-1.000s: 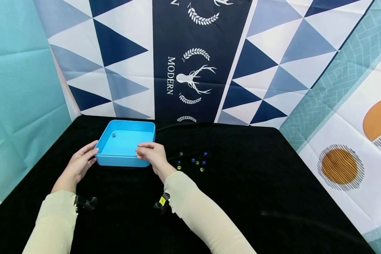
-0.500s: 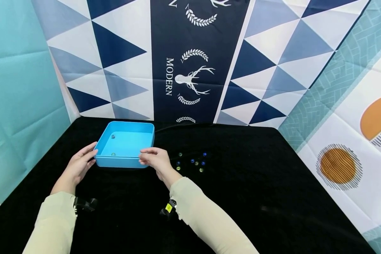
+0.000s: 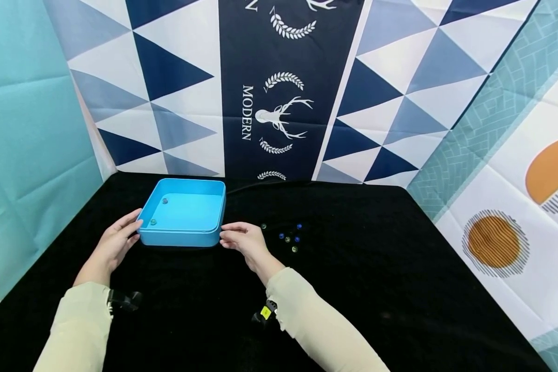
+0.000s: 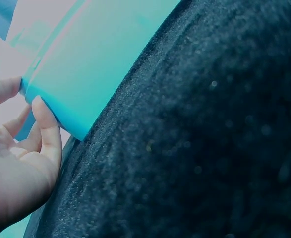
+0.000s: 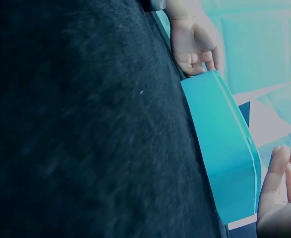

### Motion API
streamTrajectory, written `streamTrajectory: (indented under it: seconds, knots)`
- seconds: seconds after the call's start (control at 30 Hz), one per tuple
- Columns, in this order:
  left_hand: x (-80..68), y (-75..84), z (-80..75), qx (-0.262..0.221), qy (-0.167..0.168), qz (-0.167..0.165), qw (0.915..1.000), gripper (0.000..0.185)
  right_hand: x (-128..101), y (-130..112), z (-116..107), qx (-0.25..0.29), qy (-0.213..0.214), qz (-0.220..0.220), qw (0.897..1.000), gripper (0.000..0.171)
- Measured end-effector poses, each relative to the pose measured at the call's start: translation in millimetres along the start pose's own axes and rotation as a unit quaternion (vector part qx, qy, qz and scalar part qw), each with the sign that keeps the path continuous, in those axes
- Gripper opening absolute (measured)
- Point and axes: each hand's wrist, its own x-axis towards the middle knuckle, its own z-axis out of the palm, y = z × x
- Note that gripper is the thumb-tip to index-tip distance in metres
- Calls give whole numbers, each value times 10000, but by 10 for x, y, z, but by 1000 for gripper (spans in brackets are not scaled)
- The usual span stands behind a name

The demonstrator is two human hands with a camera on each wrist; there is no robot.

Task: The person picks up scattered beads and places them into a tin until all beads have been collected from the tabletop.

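A square, open blue box (image 3: 182, 239) stands on the left of the black cloth in the head view. Inside are a dull greyish marble (image 3: 165, 201) and a greenish marble (image 3: 153, 221). My left hand (image 3: 113, 243) holds the box's front-left corner between thumb and fingers. Just off its front-right corner is my right hand (image 3: 247, 245), loosely bent, with nothing visible in its fingers. Several glass marbles lie right of that hand, among them a blue marble (image 3: 299, 226) and a yellowish marble (image 3: 294, 249). The right hand may hide others behind it.
Black cloth (image 3: 376, 279) covers the table, which ends at a patterned backdrop (image 3: 274, 93) behind. A pale teal curtain (image 3: 32, 129) hangs along the left side. Black wrist cameras sit on both sleeves.
A greenish marble has appeared in the box and rolled left. My right hand has moved right, from over the front rim to outside the corner. The left hand stays put.
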Motion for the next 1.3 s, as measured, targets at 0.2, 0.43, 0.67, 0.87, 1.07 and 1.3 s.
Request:
streamTrajectory:
  seconds: [0.2, 0.43, 0.67, 0.87, 1.07, 1.3]
  knots:
    - [1, 2, -2, -46, 3, 7, 10000, 70, -71, 10, -93, -9, -100, -100, 9999, 27]
    - [-2, 2, -21, -31, 23, -26, 10000, 70, -135, 19, -186, 38, -178, -166, 9997, 31]
    - [6, -12, -11, -59, 50, 19, 10000, 70, -264, 2, -366, 60, -316, -286, 9991, 29]
    - [-2, -1, 5, -4, 72, 4, 10000, 68, -394, -5, -562, 129, -340, -330, 9988, 26]
    - [-11, 1, -2, 21, 57, -29, 10000, 74, -500, -37, -714, 31, -290, -364, 9989, 28]
    - [-10, 7, 1, 69, 5, -43, 10000, 72, -592, -90, -884, 57, -179, -297, 9994, 30]
